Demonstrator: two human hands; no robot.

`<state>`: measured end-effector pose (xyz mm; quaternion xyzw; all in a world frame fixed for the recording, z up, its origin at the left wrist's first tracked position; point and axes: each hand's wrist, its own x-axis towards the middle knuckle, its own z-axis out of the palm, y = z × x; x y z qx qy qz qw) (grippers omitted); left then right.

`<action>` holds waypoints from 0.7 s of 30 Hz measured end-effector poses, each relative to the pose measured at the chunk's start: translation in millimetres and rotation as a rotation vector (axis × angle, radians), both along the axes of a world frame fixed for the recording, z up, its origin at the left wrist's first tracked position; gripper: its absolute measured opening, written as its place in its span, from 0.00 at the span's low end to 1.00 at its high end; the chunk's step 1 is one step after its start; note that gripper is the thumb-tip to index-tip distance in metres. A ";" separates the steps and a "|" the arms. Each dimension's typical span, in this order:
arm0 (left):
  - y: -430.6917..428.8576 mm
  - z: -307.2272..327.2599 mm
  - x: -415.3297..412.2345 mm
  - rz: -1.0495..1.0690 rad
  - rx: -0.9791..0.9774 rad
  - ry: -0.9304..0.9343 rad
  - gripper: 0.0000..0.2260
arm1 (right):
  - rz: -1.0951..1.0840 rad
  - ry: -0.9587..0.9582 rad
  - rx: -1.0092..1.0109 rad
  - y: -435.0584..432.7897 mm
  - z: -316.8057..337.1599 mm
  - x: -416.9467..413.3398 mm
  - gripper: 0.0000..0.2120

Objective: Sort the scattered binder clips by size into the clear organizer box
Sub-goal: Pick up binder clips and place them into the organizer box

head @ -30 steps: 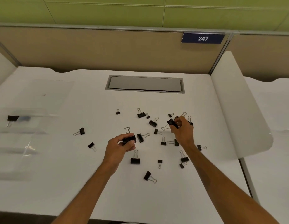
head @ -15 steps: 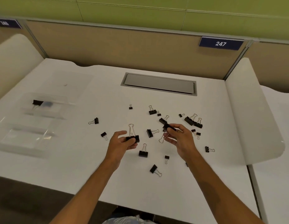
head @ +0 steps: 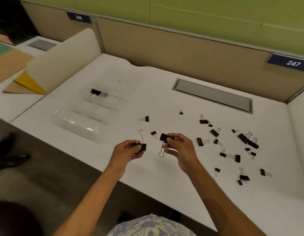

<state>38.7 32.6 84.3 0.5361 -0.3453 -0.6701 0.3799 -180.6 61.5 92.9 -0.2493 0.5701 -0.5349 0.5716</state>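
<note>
Above the near edge of the white desk [head: 164,193], we held two large black binder clips close together but apart, one in each hand. Our left hand [head: 129,150] pinched the left clip [head: 141,147] by its black body between thumb and curled fingers, and its wire handle stood upright. Our right hand [head: 180,149] gripped the right clip [head: 165,137] in its fingertips, body uppermost, with a wire handle hanging down towards the desk. Just beyond and between the hands a small clip [head: 153,133] lay on the desk. To the left of the hands and farther back lay the clear organizer box [head: 90,123], and in one of its far compartments sat a boxed clip [head: 95,91], too blurred for us to judge its size. The scattered clips [head: 244,138], of several sizes, lay loose across the desk to the right of our hands. Behind them a grey cable hatch [head: 214,96] was set into the desk top. A beige partition [head: 181,48] closed off the back and bore blue number plates reading 247 [head: 292,63] and 246 [head: 78,17]. A white curved divider [head: 62,60] stood at the left side of the desk, with a yellow folder [head: 28,80] on the next desk beyond it, and dark shoes [head: 11,160] stood on the floor at far left.
</note>
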 end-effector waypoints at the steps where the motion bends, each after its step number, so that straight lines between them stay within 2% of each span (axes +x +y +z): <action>1: -0.2 0.5 17.9 0.015 -0.002 -0.005 0.09 | 0.015 0.005 -0.003 -3.5 0.9 17.4 0.09; 11: -6.9 6.1 174.0 0.151 -0.013 0.014 0.10 | 0.111 0.039 -0.021 -35.8 4.5 172.0 0.10; 21: -49.2 10.3 262.3 0.191 -0.053 -0.057 0.11 | 0.216 0.048 -0.029 -97.8 1.7 256.9 0.09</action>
